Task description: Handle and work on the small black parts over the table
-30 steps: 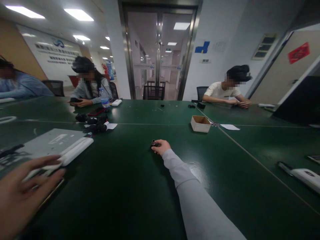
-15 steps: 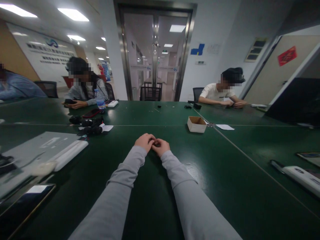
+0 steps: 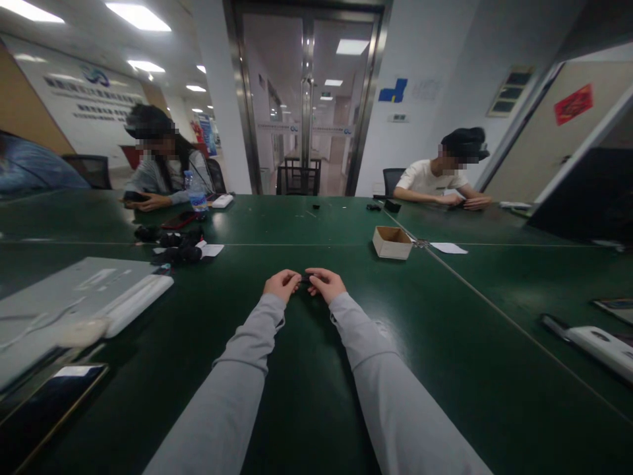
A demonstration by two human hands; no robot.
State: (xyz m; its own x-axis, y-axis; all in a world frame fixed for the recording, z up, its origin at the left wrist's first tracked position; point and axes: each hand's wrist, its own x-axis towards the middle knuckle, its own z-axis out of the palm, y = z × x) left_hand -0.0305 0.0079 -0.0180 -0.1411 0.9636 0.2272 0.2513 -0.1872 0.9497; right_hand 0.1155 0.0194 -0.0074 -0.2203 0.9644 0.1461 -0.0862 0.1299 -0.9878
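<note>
Over the middle of the green table (image 3: pixel 297 409), my two hands meet fingertip to fingertip. My right hand (image 3: pixel 327 285) is closed in a pinch on a small black cylindrical part (image 3: pixel 305 279), whose metal ring showed earlier. From the other side, my left hand (image 3: pixel 281 285) pinches with thumb and fingers at the near end of that part. What exactly lies between the left fingertips is too small to make out. Fingers cover most of the part.
An open cardboard box (image 3: pixel 392 244) stands beyond my right hand. On the left lie a grey laptop-like panel (image 3: pixel 74 280), a phone (image 3: pixel 54 409) and black gear (image 3: pixel 173 245). A white device (image 3: pixel 601 343) sits at right. Co-workers sit across, near a water bottle (image 3: pixel 196 194).
My left hand has come from the items at the left to the table's middle, joining the right hand. Since half a second ago the two hands have drawn slightly apart, exposing the dark part.
</note>
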